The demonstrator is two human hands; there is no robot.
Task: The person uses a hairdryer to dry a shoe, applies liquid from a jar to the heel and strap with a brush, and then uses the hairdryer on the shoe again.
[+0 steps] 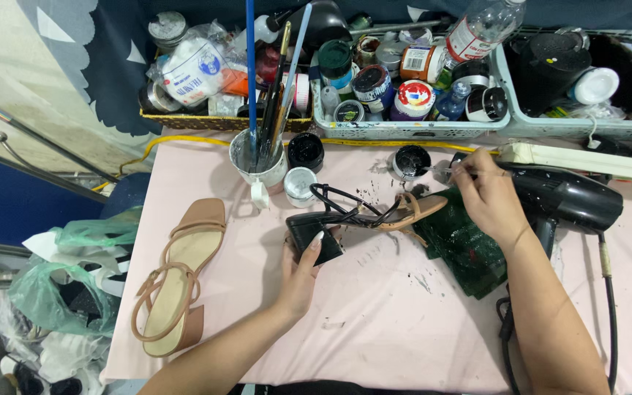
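Note:
My left hand [300, 274] grips the black block heel of a strappy sandal [363, 216], which is held on its side above the pink table [374, 322]. Its heel and straps are black; the toe end is still tan. My right hand [488, 194] holds a thin brush [444, 170], its tip at a small open jar of black paint [411, 161]. A matching tan sandal [177, 274] lies at the table's left edge.
A black hair dryer [568, 201] with its cable lies right of my right hand, over a dark green cloth [466, 245]. A cup of brushes [257, 157], small jars and crowded trays of paint pots [404, 95] line the back. Bags and shoes crowd the floor at left.

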